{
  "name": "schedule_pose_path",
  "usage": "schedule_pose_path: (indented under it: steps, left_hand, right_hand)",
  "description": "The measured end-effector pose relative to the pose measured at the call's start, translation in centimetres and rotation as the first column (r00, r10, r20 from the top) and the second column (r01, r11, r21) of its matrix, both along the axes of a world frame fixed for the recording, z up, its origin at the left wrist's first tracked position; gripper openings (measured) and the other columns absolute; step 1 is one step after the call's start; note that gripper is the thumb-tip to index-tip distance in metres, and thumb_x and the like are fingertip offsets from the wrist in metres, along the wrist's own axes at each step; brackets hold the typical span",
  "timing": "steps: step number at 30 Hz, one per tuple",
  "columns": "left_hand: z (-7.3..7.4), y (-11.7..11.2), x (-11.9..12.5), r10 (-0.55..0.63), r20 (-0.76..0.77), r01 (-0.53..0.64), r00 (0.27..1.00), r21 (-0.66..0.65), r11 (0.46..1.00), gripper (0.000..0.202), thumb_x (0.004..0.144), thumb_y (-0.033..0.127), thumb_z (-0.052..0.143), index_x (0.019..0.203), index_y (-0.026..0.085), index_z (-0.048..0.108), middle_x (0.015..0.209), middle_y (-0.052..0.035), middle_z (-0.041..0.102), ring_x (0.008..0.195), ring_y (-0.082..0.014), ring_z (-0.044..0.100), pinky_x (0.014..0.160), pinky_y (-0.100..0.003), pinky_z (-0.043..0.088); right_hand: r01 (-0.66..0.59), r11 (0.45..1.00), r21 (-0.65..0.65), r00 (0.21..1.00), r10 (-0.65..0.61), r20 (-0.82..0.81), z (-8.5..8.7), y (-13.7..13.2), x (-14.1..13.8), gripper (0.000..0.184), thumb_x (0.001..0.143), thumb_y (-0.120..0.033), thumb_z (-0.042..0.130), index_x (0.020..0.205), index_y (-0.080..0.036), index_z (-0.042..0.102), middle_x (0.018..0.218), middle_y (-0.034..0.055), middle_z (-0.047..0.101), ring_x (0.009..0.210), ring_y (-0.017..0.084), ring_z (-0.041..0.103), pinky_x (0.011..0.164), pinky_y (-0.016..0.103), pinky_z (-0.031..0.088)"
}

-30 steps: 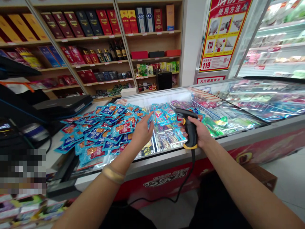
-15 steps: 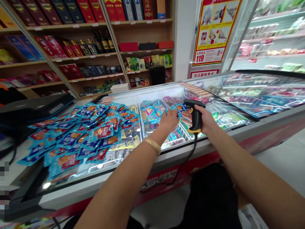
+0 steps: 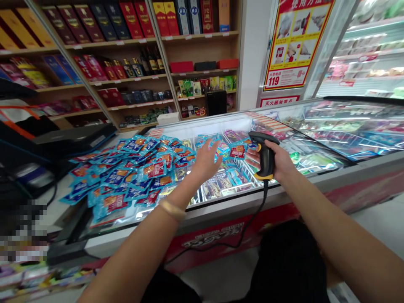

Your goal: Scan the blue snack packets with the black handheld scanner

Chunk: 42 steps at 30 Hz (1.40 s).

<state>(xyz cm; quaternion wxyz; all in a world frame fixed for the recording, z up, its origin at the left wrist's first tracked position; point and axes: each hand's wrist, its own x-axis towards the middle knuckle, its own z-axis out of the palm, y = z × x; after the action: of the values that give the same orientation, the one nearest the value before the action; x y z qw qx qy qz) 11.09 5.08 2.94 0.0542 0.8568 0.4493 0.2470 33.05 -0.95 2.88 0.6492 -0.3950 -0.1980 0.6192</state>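
My right hand (image 3: pixel 282 162) grips a black and yellow barcode scanner (image 3: pixel 265 158), its cable hanging down in front of the freezer. A blue snack packet with a red label (image 3: pixel 237 152) is at the fingertips of that hand; whether they hold it, I cannot tell. My left hand (image 3: pixel 206 162), with a gold bangle on the wrist, is open above the freezer glass, fingers spread and nothing in them. It hovers between that packet and a large heap of similar blue snack packets (image 3: pixel 153 170) on the left part of the glass.
Below the heap and my hands is a glass-topped chest freezer (image 3: pixel 315 179) with wire baskets of frozen goods inside. Shelves of boxes and bottles (image 3: pixel 137 42) stand behind it. A black device (image 3: pixel 74 139) sits at left. A fire-safety poster (image 3: pixel 296 42) hangs at the back.
My left hand has moved left, off the packet near the scanner, and its fingers have opened. That packet now shows its red label. The view has shifted left.
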Motion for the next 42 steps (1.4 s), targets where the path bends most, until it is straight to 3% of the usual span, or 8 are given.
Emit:
schedule_pose_path:
  steps: [9,16,22,27,30,34,38,42]
  left_hand:
    - [-1.3,-1.6,-15.0,0.343,0.013,-0.339,0.939,0.19,0.922,0.054,0.082,0.035,0.052,0.132,0.015,0.049,0.133,-0.0188,0.052,0.125,-0.0332,0.049,0.103,-0.051,0.04]
    - [-2.8,-3.1,-15.8,0.467,-0.017,-0.453,0.884,0.216,0.865,0.046,0.082,0.029,0.049,0.127,0.018,0.056,0.136,-0.0157,0.053,0.124,-0.0357,0.049,0.103,-0.055,0.037]
    - [-2.0,-4.0,-15.1,0.386,0.356,-0.493,0.851,0.289,0.821,0.038,0.09,0.029,0.042,0.121,0.016,0.06,0.129,-0.0165,0.056,0.124,-0.0314,0.048,0.106,-0.051,0.035]
    - [-1.9,-4.4,-13.1,0.215,0.792,-0.151,0.572,-0.156,0.976,0.042,0.091,0.052,0.041,0.112,0.019,0.055,0.096,-0.0082,0.067,0.103,-0.0241,0.064,0.085,-0.039,0.055]
    - [-2.2,-4.4,-11.9,0.347,0.837,0.164,0.423,-0.447,0.879,0.042,0.085,0.056,0.051,0.106,0.019,0.051,0.078,-0.0031,0.067,0.079,-0.0222,0.07,0.064,-0.035,0.059]
    - [-2.4,-4.8,-11.4,0.383,0.809,0.254,0.446,-0.525,0.812,0.04,0.073,0.04,0.069,0.101,0.018,0.049,0.079,-0.0019,0.068,0.065,-0.0194,0.07,0.057,-0.032,0.058]
    - [-2.8,-4.8,-11.5,0.33,0.806,0.266,0.492,-0.5,0.825,0.035,0.072,0.036,0.068,0.094,0.016,0.05,0.082,-0.0038,0.067,0.06,-0.0174,0.068,0.05,-0.028,0.054]
    - [-3.1,-4.3,-11.6,0.346,0.834,0.239,0.429,-0.475,0.847,0.037,0.067,0.034,0.071,0.09,0.016,0.049,0.084,-0.0039,0.066,0.061,-0.0155,0.066,0.042,-0.021,0.045]
  right_hand:
    - [-0.308,0.951,0.01,0.948,0.308,-0.076,-0.8,-1.4,-10.1,0.026,0.088,-0.035,0.052,0.073,-0.016,0.062,0.071,0.009,0.068,0.068,0.019,0.068,0.067,0.033,0.059]
    - [-0.422,0.907,0.014,0.906,0.422,-0.023,-1.6,-2.1,-12.1,0.027,0.088,-0.035,0.054,0.072,-0.015,0.063,0.068,0.0075,0.067,0.06,0.016,0.065,0.059,0.027,0.057]
    - [-0.411,0.912,0.007,0.911,0.411,0.036,-1.0,-2.7,-11.6,0.029,0.088,-0.036,0.052,0.073,-0.014,0.063,0.068,0.0067,0.066,0.059,0.015,0.064,0.05,0.023,0.053]
    - [-0.463,0.886,0.036,0.884,0.457,0.1,-1.3,-2.9,-11.6,0.024,0.085,-0.036,0.057,0.076,-0.014,0.064,0.07,0.0075,0.066,0.06,0.016,0.062,0.048,0.023,0.052]
    - [-0.515,0.856,0.036,0.854,0.509,0.104,-1.6,-2.9,-11.5,0.024,0.082,-0.038,0.061,0.077,-0.014,0.064,0.068,0.0054,0.063,0.054,0.014,0.058,0.048,0.024,0.052]
    - [-0.561,0.827,0.02,0.823,0.556,0.117,-1.8,-2.8,-11.4,0.024,0.082,-0.038,0.061,0.078,-0.014,0.064,0.068,0.0047,0.063,0.051,0.013,0.056,0.046,0.024,0.051]
    - [-0.577,0.817,0.007,0.81,0.571,0.133,-1.9,-2.7,-11.3,0.024,0.082,-0.037,0.062,0.08,-0.013,0.064,0.068,0.0051,0.063,0.051,0.012,0.056,0.043,0.02,0.047]
    - [-0.584,0.812,0.007,0.803,0.576,0.153,-2.0,-2.6,-11.3,0.022,0.082,-0.034,0.063,0.08,-0.013,0.064,0.068,0.0054,0.063,0.05,0.011,0.055,0.041,0.019,0.046]
